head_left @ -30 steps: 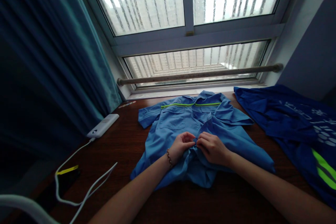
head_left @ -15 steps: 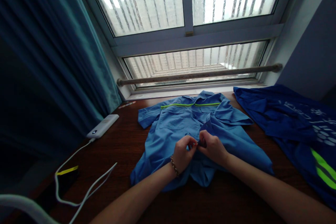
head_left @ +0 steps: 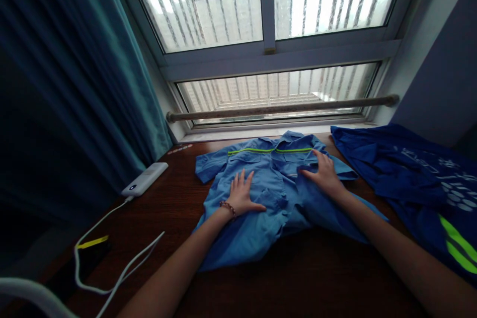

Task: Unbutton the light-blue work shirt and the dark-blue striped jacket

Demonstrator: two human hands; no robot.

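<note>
A light blue short-sleeved work shirt point(head_left: 257, 156) with a yellow-green stripe across the chest lies spread on the dark wooden table, collar toward the window. My left hand point(head_left: 243, 198), with a braided bracelet at the wrist, rests flat on the shirt's left front, fingers spread. On the right front, my right hand point(head_left: 325, 174) lies over the cloth near the chest pocket. Its thumb and fingers are apart, with a fold of the front panel under the thumb. Between the hands the shirt front is creased along its opening, and the lower hem is uneven.
A darker blue garment point(head_left: 402, 174) with white print lies on the right. To the left are a white power bank point(head_left: 145, 179), its white cable point(head_left: 124, 276) and a black object with a yellow strip point(head_left: 93, 242). A curtain point(head_left: 112, 84) hangs at left; a rail point(head_left: 283, 108) crosses the window.
Both hands have parted from a pinch at the shirt's middle. My left hand now lies flat to the left; my right hand has moved up and right, and the front panels have shifted.
</note>
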